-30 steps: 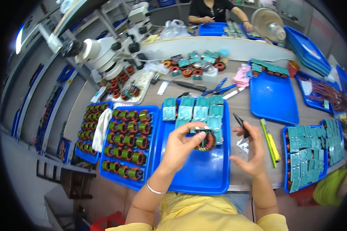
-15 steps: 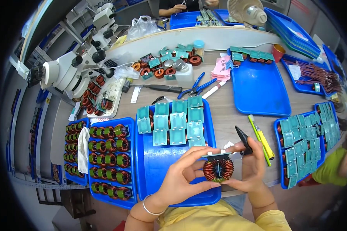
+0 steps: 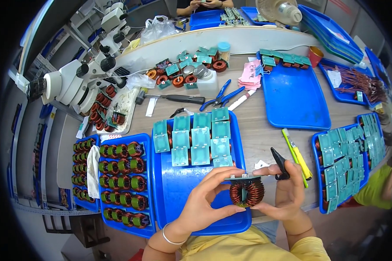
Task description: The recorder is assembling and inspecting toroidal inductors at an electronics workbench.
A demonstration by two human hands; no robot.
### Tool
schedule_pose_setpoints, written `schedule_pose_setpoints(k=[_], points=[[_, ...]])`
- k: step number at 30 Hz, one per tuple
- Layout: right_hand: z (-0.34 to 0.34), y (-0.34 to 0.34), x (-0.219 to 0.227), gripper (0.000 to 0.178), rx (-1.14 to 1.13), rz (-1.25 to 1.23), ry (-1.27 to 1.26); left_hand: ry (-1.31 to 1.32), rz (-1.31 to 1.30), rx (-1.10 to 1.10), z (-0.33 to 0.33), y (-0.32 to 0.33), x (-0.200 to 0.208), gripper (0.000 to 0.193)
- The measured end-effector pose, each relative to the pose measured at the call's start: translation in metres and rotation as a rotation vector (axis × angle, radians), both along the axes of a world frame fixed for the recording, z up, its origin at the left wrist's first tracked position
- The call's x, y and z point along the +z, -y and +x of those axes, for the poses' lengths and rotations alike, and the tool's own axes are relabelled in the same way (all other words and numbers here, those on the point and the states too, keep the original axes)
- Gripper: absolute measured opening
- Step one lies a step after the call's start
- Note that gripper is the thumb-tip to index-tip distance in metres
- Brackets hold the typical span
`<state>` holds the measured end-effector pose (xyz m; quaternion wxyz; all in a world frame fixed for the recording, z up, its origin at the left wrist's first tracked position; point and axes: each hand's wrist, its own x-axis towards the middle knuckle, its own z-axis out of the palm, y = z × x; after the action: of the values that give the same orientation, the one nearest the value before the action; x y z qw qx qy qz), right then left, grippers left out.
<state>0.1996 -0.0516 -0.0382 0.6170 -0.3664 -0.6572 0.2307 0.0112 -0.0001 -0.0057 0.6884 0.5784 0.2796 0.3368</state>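
Observation:
Between my two hands is a copper-wound toroidal coil [image 3: 253, 194], with a small green circuit board [image 3: 243, 178] along its top and thin pins standing up from it. My left hand [image 3: 204, 200] grips it from the left, fingers at the board and thumb low on the winding. From the right, my right hand [image 3: 287, 195] steadies it with the thumb near its underside. A black pointed thing [image 3: 280, 163] sticks up at the right fingers; its kind is unclear. Below and to the left lies a blue tray [image 3: 178, 187] with several green-topped coils [image 3: 200, 137].
Trays of bare coils [image 3: 124, 178] stand left, one with a white cloth [image 3: 93, 172]. Pliers [image 3: 223, 95], a hammer [image 3: 174, 99] and a yellow cutter [image 3: 301, 161] lie on the table. Another blue tray [image 3: 296, 100] is behind; board-topped coils [image 3: 342, 165] fill a tray at right. A microscope [image 3: 72, 80] stands far left.
The coil has turned slightly in my hands, so its central gap and the board's pins show more. Both hands keep their hold. Across the partition, another person's hands have come together.

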Motion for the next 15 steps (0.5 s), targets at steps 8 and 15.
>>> schedule_pose_setpoints(k=[8,15], points=[[0.0017,-0.0016,0.0029,0.092,0.020,-0.058,-0.011,-0.044,-0.016,0.019,-0.0003,0.0019,-0.0024,0.069],[-0.0039,-0.0095,0.0049,0.091,0.135,-0.133,-0.157,-0.181,0.322,0.100,-0.0062,0.0034,-0.0032,0.073]])
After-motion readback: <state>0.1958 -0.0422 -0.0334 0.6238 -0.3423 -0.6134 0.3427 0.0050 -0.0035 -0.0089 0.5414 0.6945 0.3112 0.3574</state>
